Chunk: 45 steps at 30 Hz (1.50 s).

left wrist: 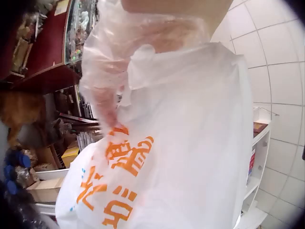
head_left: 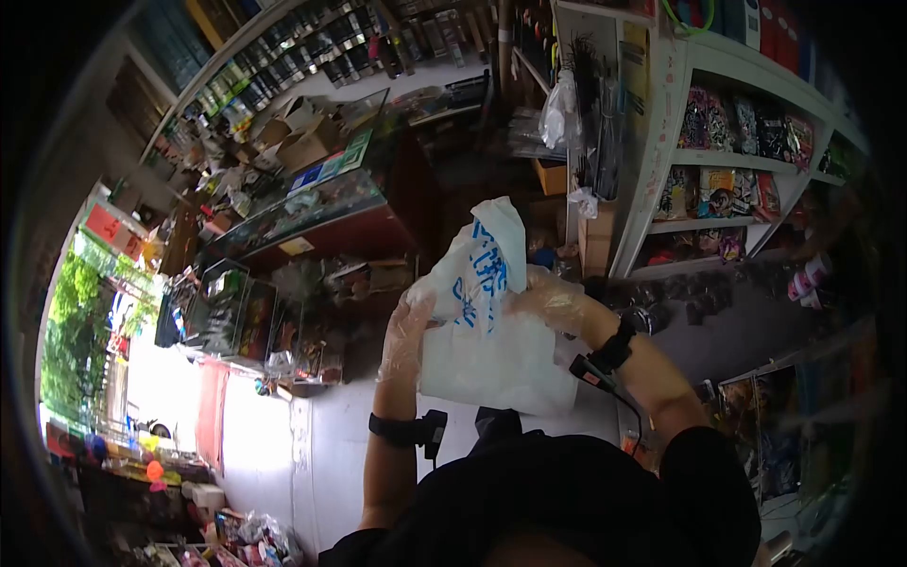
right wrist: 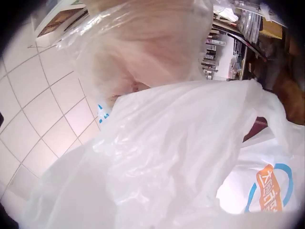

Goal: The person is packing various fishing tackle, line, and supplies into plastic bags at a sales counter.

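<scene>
Head view: 1 person is holding a white plastic bag (head_left: 496,373) in front of the body, the left hand (head_left: 406,326) gripping its left side and the right hand (head_left: 553,307) its right. Both hands are wearing clear gloves. Blue characters are showing on the bag's far part; its near part is hanging over the pale floor (head_left: 364,416). A glass-topped table (head_left: 312,203) is standing far left; white shelves (head_left: 709,161) are carrying packets far right. 2 black wrist bands (head_left: 397,431) are circling the wrists.

Left wrist view: the left grip is closed on the bag's edge, its fingers partly hidden by plastic. Orange characters are running across the bag. A cardboard box (left wrist: 45,190) is sitting at left; white tiles are showing at right.

Right wrist view: the right grip is pinching the bag, fingertips mostly hidden behind its folds. An orange-and-blue print (right wrist: 269,186) is showing at right, tiles at left.
</scene>
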Available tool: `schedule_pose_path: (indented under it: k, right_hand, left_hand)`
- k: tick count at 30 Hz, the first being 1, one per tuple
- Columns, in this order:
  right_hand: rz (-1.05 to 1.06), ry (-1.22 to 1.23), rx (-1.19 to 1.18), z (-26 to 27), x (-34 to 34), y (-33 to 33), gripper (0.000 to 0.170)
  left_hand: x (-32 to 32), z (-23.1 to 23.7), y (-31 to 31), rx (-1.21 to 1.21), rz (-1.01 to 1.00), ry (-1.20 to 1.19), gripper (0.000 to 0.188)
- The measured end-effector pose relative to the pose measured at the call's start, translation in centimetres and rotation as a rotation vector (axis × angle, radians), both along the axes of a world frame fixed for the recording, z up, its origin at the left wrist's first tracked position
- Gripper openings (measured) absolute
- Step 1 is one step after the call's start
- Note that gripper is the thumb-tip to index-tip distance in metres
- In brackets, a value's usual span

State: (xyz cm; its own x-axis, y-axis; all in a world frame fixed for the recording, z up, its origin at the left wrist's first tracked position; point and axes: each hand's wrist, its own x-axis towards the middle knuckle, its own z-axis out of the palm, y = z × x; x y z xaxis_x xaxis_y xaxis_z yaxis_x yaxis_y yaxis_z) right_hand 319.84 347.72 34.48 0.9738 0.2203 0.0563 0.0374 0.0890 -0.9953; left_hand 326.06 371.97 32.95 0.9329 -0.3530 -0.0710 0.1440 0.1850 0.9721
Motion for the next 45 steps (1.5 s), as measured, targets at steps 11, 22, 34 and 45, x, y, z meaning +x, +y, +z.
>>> schedule_pose_path:
  k: [11, 22, 34, 45]
  right_hand:
    - [-0.544, 0.325, 0.418, -1.2, 19.3, -6.2, 0.043]
    - [0.144, -0.136, -0.645, -11.4, 25.8, 1.6, 0.037]
    - [0.054, -0.120, -0.491, -9.9, 42.9, -5.0, 0.029]
    - [-0.194, -0.311, -0.595, -4.2, 61.7, -5.9, 0.031]
  left_hand:
    - [26.9, -2.5, 1.9, -0.279, 0.115, 0.142, 0.045]
    - [31.2, -3.6, 5.9, 0.034, 0.355, 0.087, 0.043]
    - [34.9, -10.7, 14.4, -0.176, 0.705, 0.262, 0.045]
    - [48.7, -2.6, -0.9, 0.019, 0.794, 0.065, 0.027]
